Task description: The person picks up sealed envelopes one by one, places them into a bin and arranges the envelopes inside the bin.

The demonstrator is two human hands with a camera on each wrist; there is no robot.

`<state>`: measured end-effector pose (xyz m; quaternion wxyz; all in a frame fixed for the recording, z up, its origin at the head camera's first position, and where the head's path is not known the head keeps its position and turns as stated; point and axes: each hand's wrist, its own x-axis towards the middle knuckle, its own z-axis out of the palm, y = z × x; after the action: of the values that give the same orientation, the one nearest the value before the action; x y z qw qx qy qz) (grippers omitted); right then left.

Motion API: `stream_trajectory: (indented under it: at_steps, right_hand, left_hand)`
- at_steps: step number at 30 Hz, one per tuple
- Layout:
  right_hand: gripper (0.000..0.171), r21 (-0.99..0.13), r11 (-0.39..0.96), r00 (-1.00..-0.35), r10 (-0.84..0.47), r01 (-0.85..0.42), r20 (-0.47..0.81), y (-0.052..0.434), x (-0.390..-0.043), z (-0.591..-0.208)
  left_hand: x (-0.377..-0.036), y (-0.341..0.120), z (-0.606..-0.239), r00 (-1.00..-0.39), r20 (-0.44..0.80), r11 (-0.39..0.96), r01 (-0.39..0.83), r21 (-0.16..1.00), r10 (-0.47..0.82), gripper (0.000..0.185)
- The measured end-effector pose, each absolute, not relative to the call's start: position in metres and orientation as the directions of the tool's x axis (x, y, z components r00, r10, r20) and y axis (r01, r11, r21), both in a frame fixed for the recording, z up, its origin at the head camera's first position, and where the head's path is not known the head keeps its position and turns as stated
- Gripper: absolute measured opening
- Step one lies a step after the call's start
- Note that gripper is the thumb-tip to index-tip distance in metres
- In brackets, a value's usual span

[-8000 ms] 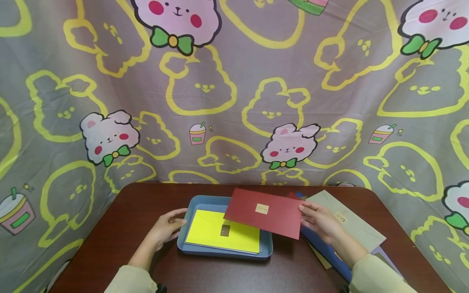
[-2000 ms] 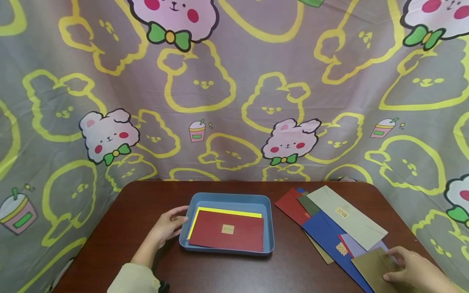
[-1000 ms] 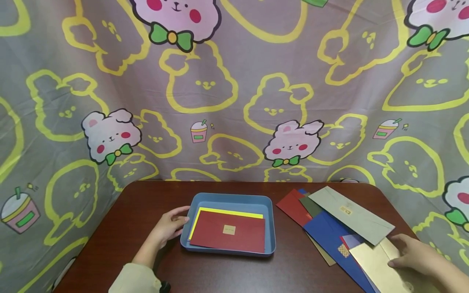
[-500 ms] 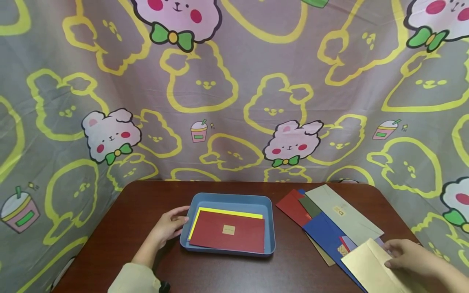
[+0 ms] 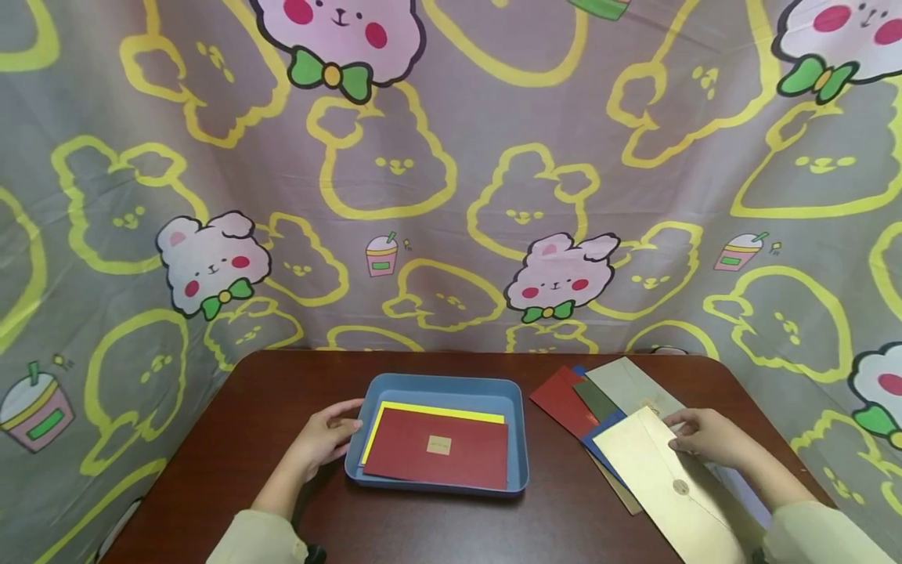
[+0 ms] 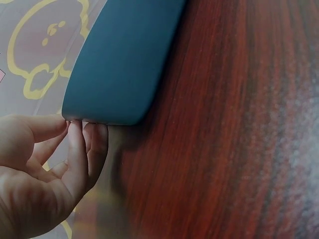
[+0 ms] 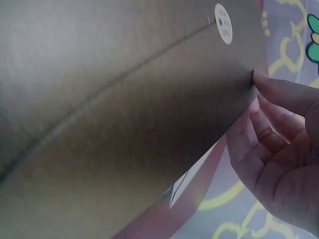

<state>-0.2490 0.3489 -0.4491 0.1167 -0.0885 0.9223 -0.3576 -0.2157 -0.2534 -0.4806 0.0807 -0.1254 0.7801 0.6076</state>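
2 hands, 1 envelope lifted

Right hand (image 5: 708,437) pinches cream envelope (image 5: 662,478) by its edge, above the envelope pile (image 5: 599,395) right of the blue tray (image 5: 517,439). Left hand (image 5: 326,435), fingers relaxed, touches the tray's left rim; red envelope (image 5: 437,450) lies inside

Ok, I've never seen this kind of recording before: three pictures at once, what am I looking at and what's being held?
No machine here: a person works with bare hands, wearing a camera on the head and one on each wrist. The wide picture is the head view, looking down at a brown table in front of a cartoon-print cloth. The left hand touches the edge of a blue tray, which holds a dark red envelope lying on a yellow one. The right hand pinches a pale gold envelope above a fan of other envelopes. The left wrist picture shows fingers at the tray's corner; the right wrist picture shows the gold envelope close up.
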Motion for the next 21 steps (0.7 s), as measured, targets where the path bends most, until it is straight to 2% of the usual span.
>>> stream_trajectory:
  at_steps: [14, 18, 21]
  right_hand:
    - [0.023, -0.562, 0.800, -0.949, -0.304, -0.208, -0.081, 0.323, -0.279, -0.454]
    - [0.026, -0.550, 0.808, -0.947, -0.309, -0.212, -0.090, 0.320, -0.280, -0.454]
    - [0.036, -0.511, 0.834, -0.938, -0.317, -0.207, -0.139, 0.322, -0.274, -0.451]
  left_hand:
    - [-0.218, -0.254, -0.480, -0.959, -0.263, 0.260, -0.281, 0.924, -0.102, 0.044]
    - [-0.218, -0.254, -0.481, -0.959, -0.265, 0.251, -0.283, 0.926, -0.102, 0.043]
    - [-0.218, -0.253, -0.481, -0.957, -0.269, 0.245, -0.287, 0.926, -0.108, 0.043]
